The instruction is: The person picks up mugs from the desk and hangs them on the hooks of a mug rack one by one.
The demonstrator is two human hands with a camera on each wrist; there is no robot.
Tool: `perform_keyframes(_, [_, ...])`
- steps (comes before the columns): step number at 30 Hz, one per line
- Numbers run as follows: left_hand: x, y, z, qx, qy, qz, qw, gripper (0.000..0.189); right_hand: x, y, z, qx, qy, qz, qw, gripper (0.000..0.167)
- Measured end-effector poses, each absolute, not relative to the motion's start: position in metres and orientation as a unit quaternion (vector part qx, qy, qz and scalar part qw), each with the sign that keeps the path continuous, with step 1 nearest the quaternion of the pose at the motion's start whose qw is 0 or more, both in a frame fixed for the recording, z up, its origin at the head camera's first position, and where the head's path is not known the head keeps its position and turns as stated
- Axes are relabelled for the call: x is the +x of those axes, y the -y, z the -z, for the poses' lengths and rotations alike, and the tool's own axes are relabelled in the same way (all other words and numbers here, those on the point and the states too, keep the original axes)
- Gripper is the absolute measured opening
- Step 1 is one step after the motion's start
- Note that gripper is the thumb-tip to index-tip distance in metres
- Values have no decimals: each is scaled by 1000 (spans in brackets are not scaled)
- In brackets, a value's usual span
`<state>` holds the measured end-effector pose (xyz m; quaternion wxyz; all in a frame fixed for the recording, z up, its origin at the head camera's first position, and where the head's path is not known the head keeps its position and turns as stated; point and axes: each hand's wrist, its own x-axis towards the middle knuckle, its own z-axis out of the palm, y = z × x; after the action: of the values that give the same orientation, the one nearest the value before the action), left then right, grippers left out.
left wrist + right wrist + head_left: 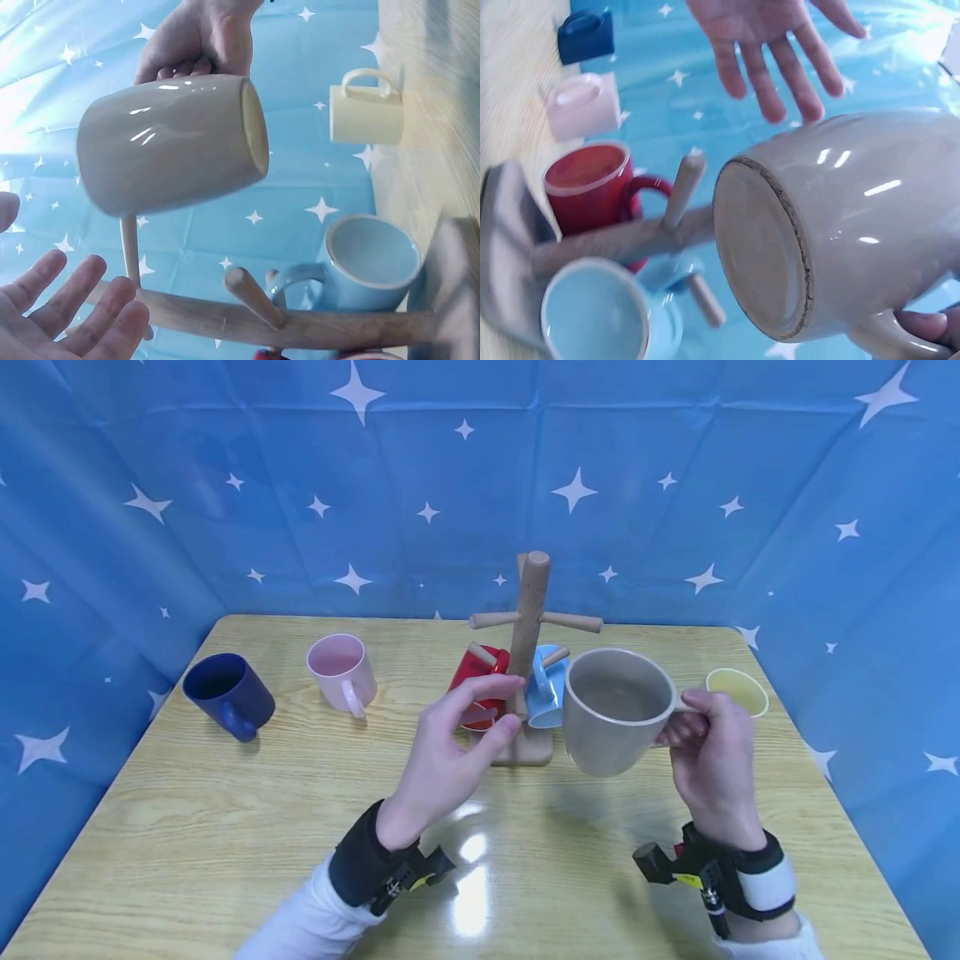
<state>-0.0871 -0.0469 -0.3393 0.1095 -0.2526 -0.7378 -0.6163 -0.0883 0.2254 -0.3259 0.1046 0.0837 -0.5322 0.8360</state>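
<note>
My right hand [712, 760] grips a large grey-beige mug [611, 727] by its handle and holds it upright above the table, right of a wooden mug tree [531, 602]. My left hand [457, 735] is beside the tree's post with fingers spread and nothing in them; the left wrist view shows its fingertips [112, 300] apart from the mug. On the tree's lower pegs hang a red mug [592, 184] at the left and a light blue mug [546, 689] at the right. The left hand partly covers the red mug in the head view. Upper pegs [572, 622] are bare.
A dark blue mug [232, 693] and a pink mug [343, 672] stand on the left of the wooden table [225, 810]. Behind my right hand, a pale yellow mug [738, 689] stands near the right edge. A blue star-patterned cloth [405, 460] surrounds the table's back and sides.
</note>
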Motion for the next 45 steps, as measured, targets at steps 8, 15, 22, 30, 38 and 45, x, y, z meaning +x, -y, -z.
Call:
perform_keyframes(8, [-86, 39, 340, -258, 717, 636, 119, 60, -90, -205, 320, 113, 536, -832, 92, 44])
perform_keyframes(15, [-86, 41, 341, -237, 712, 654, 91, 83, -92, -187, 315, 113, 527, -838, 79, 45])
perform_keyframes(22, [-87, 39, 342, -236, 697, 673, 73, 104, -92, -173, 311, 88, 533, -839, 65, 45])
perform_keyframes(30, [-89, 39, 346, -219, 698, 678, 71, 117, -98, -159, 311, 66, 543, -836, 45, 45])
perform_keyframes(38, [-92, 37, 351, -213, 690, 689, 59, 123, -99, -156, 317, 62, 555, -828, 43, 45])
perform_keyframes(45, [-93, 34, 353, -217, 683, 695, 64, 125, -99, -151, 320, 75, 562, -823, 27, 45])
